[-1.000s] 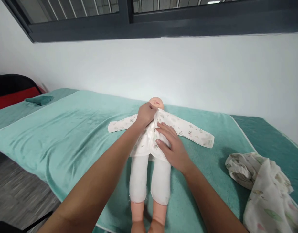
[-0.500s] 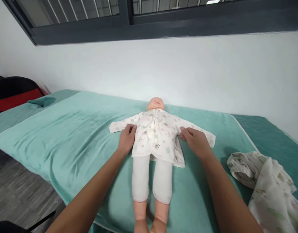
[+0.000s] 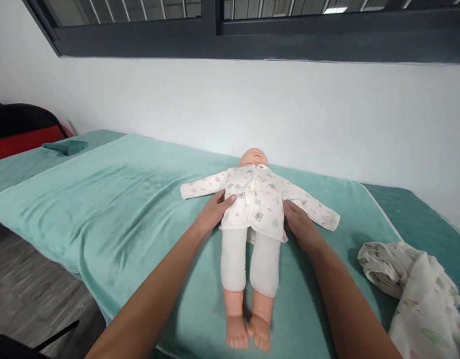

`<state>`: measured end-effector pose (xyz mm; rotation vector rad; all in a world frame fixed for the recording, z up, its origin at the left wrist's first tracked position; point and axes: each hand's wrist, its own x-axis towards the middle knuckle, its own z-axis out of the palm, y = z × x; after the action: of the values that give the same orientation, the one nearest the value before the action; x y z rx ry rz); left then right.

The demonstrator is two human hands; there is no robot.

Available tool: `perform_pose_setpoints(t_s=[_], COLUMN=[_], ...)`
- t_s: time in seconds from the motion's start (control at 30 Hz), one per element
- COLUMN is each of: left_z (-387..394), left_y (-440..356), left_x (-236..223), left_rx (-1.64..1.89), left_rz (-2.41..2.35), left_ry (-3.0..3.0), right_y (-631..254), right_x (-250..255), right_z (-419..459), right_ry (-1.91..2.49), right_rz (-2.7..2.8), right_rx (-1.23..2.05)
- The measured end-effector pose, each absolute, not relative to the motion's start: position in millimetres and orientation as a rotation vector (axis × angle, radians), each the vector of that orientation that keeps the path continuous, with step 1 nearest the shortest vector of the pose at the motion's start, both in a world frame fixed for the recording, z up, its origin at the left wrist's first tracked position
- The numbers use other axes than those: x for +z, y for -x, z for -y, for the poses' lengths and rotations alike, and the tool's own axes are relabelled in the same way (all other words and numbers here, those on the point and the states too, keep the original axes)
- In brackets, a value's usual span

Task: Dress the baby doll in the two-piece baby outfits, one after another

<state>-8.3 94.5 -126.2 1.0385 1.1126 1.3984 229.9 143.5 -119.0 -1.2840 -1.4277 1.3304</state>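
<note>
A baby doll (image 3: 254,156) lies on its back on a green bed cover, its arms stretched out sideways. It wears a white printed baby shirt (image 3: 252,197) and white leggings (image 3: 233,259); the feet are bare. My left hand (image 3: 214,213) is at the left side of the doll's torso, thumb over the shirt front and fingers along its side, gripping the cloth. At the opposite side, my right hand (image 3: 300,224) is closed on the shirt below the sleeve, with its fingertips partly hidden. The shirt's two front edges meet down the middle.
A crumpled white printed cloth (image 3: 413,284) lies on the right of the green cover (image 3: 114,199). Behind the bed rises a white wall (image 3: 200,99) with a dark window frame (image 3: 252,42). A black and red object (image 3: 28,129) stands at the far left.
My left thumb has moved onto the shirt front. My right hand has gone lower and in against the shirt's side, and its flared lower hem now lies closer to the body. The view has shifted slightly.
</note>
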Motion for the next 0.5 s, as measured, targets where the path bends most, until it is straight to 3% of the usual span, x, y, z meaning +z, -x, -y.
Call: perform_pose_setpoints(t_s=[0.13,0.5], left_z=[-107.7,-144.9], left_y=[3.3,9.1], left_x=[-123.7,-131.6], left_rx=[1.395,1.372], left_rz=[-0.965,-0.885], left_ry=[-1.069,-1.256], right_y=[-229.8,-226.7], right_x=[-127.7,-126.8], right_z=[-153.9,-155.4], right_ry=[1.227,1.123], right_rz=[1.399,1.225], right_rx=[1.167,1.17])
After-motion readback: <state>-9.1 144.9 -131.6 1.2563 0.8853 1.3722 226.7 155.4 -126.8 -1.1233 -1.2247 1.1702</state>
